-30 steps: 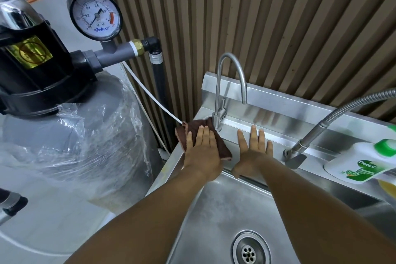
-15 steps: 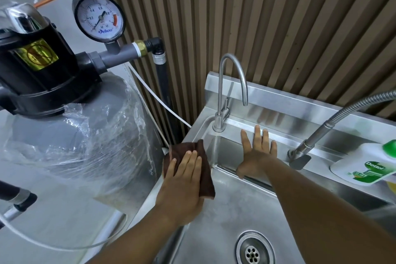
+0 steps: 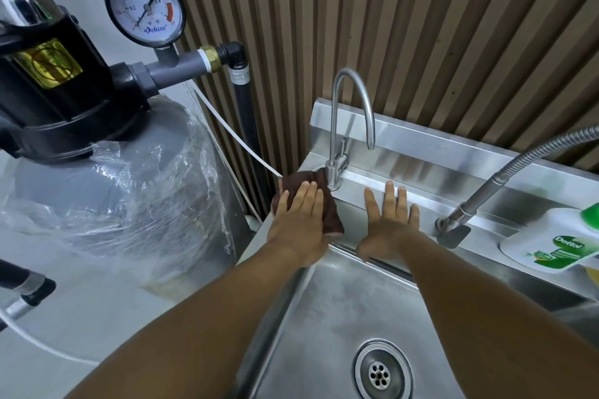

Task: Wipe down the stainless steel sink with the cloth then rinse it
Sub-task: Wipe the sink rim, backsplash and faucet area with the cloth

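1. Brown cloth [image 3: 327,204] lies flat under the left hand [image 3: 299,220], whose fingers are spread and pressing it onto the back left corner of the sink's ledge, right against the base of the small curved tap [image 3: 337,168]. The hand does not pinch the cloth; it pins it with an open palm.
2. Just to the right, the right hand [image 3: 387,220] rests open and empty on the same ledge, fingers pointing at the back wall, clear of the cloth.
3. For the next stroke, what matters is that the ledge runs long from left to right along the back of the sink [image 3: 340,311], and the cloth sits at its far left end. The unwiped stretch seems to lie to the right, with the bracing right hand directly in that path. The basin opens toward the person, below both wrists.
4. Farther right, a flexible hose tap [image 3: 505,178] rises from the ledge, with a soap bottle [image 3: 557,243] beyond it.
5. Hidden or unclear: part of the cloth under the palm, the ledge surface beneath both hands, and the near rim of the basin behind the forearms. The bottle is cut off by the frame edge. No water is seen running.
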Action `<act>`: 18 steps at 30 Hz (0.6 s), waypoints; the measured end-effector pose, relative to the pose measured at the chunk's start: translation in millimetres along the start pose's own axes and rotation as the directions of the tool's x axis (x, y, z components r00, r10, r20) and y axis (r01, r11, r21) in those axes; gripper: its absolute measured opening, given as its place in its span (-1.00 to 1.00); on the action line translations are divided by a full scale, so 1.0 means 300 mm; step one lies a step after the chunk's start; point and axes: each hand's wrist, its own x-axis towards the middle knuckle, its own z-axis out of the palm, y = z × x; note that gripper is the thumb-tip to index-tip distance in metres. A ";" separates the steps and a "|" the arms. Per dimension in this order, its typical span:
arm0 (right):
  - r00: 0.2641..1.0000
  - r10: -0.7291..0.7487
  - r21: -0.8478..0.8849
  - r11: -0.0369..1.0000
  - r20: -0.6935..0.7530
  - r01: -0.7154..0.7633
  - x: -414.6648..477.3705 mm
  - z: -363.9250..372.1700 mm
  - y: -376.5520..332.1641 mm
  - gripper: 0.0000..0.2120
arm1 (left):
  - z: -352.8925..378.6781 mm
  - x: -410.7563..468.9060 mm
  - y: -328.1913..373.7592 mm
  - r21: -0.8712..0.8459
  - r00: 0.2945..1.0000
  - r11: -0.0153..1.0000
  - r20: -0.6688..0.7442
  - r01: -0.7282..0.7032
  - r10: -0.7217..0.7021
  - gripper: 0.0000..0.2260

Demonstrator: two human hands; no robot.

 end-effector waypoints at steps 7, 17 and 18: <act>1.000 -0.024 0.022 0.999 0.014 0.023 -0.008 -0.005 0.007 0.21 | 0.128 -0.313 -0.072 0.009 0.989 0.997 -0.129 -0.073 0.074 -0.22; 1.000 -0.011 -0.001 1.000 -0.017 0.011 -0.005 0.005 0.005 0.18 | 0.022 -0.082 -0.013 -0.038 0.997 0.997 0.019 0.071 -0.071 -0.23; 1.000 -0.011 -0.002 1.000 -0.017 0.011 -0.006 0.005 0.006 0.18 | 0.004 -0.037 -0.008 -0.051 0.995 0.995 0.045 0.086 -0.084 -0.23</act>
